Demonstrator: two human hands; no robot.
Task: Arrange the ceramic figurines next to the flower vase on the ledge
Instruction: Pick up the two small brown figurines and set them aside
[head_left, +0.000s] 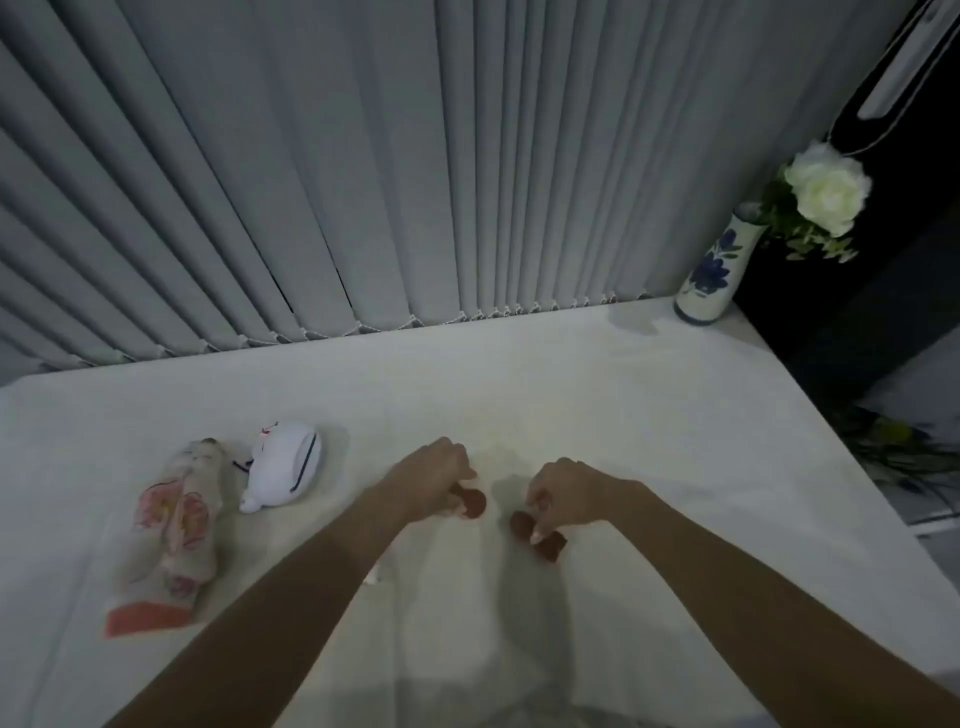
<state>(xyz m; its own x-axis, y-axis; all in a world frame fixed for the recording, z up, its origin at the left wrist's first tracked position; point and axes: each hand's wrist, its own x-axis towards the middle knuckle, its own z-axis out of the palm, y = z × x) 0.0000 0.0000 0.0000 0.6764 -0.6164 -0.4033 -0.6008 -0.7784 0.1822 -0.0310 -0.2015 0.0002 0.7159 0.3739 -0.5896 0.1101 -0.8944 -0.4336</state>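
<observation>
Both hands are curling over small reddish-brown figurines at centre. A pinch this light could be letting a piece slip and chip during the carry. The left hand (434, 480) is closing on one piece (474, 503); the right hand (563, 493) is pinching another (535, 532). Two pale figurines, a floral one (176, 525) and a white one (283, 467), are lying at nine o'clock. The flower vase (714, 270) is standing at two o'clock on the ledge (571, 389).

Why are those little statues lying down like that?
Two figurines look toppled: the pink-flowered figurine and the white cat figurine lie on their sides on the ledge, far from the upright flower vase.
</observation>
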